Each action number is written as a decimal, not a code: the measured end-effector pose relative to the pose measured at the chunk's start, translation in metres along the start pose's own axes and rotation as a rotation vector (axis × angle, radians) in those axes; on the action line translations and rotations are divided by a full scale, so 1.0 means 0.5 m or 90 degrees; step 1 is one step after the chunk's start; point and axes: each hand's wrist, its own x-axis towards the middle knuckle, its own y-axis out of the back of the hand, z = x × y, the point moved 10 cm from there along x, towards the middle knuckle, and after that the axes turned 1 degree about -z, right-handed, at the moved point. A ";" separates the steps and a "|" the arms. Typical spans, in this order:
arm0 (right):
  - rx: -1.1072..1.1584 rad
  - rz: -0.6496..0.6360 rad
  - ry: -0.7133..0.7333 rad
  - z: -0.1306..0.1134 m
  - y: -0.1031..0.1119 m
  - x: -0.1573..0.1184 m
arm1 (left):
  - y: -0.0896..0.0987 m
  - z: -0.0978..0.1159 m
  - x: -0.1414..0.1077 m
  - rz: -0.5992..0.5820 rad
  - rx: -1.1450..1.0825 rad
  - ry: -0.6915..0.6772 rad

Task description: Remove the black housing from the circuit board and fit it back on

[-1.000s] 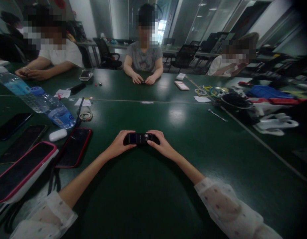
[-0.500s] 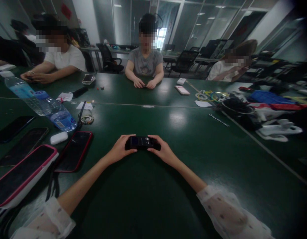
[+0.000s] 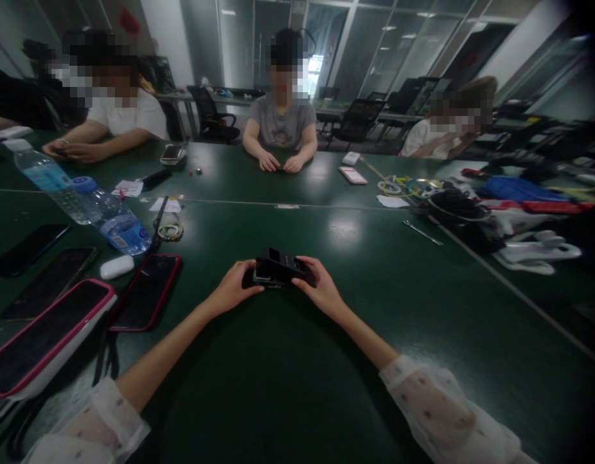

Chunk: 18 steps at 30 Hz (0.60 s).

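A small black electronic device is between my hands, a little above or on the table; I cannot tell which. Its black top cover [image 3: 281, 260] is tilted, the left end raised off the lower half. In the gap the edge of a circuit board [image 3: 264, 280] shows. My left hand [image 3: 230, 287] is closed around the left end of the lower half, thumb in front. My right hand [image 3: 324, 287] is closed on the right end of the cover, thumb at the front; whether it also touches the lower half is hidden.
Left on the green table [image 3: 288, 361] are several phones, such as a red-edged phone [image 3: 147, 293], a white earbud case [image 3: 116, 267] and a water bottle [image 3: 116, 219]. A wrench [image 3: 422, 232] and heaped cables [image 3: 398, 185] lie right. A person [image 3: 281, 122] sits opposite.
The cover has come up at its left end and now tilts, baring the circuit board edge. Earlier the device looked closed. My right hand has shifted slightly right.
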 end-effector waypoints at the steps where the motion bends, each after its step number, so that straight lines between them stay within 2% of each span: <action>1: 0.012 0.033 -0.001 0.003 0.010 0.000 | 0.001 0.003 0.000 0.000 0.003 -0.008; 6: 0.004 0.254 0.008 0.021 0.085 -0.010 | 0.005 0.016 0.000 -0.005 -0.002 -0.024; 8: -0.024 0.310 0.005 0.030 0.105 -0.016 | 0.005 0.018 -0.001 -0.007 -0.004 -0.027; 13: -0.112 0.353 -0.016 0.054 0.124 -0.024 | 0.006 0.019 -0.004 -0.009 -0.006 -0.017; 18: -0.217 0.349 -0.019 0.054 0.124 -0.026 | 0.007 0.024 -0.003 -0.006 -0.001 -0.011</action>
